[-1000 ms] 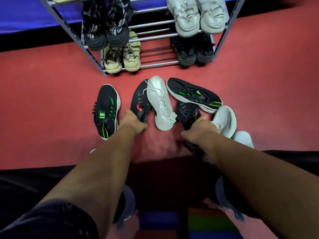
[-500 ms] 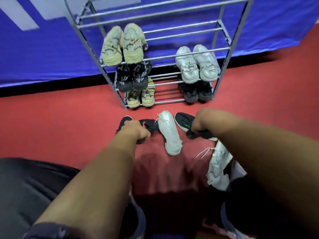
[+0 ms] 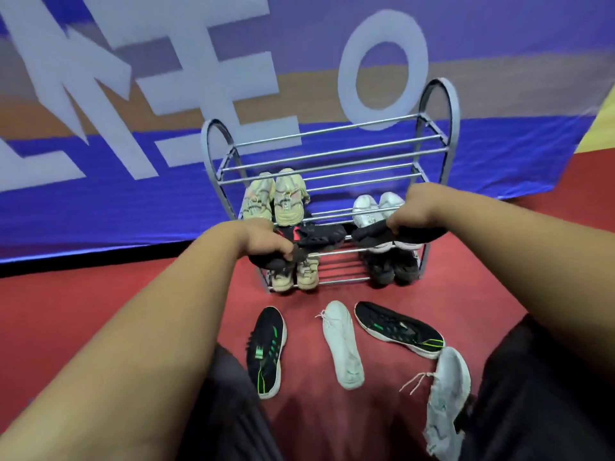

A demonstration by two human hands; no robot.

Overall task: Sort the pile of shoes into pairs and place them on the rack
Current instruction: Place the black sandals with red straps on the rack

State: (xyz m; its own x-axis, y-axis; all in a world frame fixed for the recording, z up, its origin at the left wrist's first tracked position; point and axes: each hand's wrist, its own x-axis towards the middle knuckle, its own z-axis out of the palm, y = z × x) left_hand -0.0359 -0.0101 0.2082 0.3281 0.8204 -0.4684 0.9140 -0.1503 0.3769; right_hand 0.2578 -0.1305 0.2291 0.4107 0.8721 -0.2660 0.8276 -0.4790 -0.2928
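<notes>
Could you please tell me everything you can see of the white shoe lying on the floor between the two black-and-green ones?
The white shoe is a low knit-looking sneaker with a loose white lace trailing from its end nearer the rack. It lies on the red floor, apparently tipped on its side, lengthwise toward the rack, clear of the black-and-green shoes on either side. Nothing else touches it.

Head view — forward-down, near rack (image 3: 332,154)

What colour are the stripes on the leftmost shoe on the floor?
Bright green against black on that leftmost shoe; the head view shows it best.
</notes>
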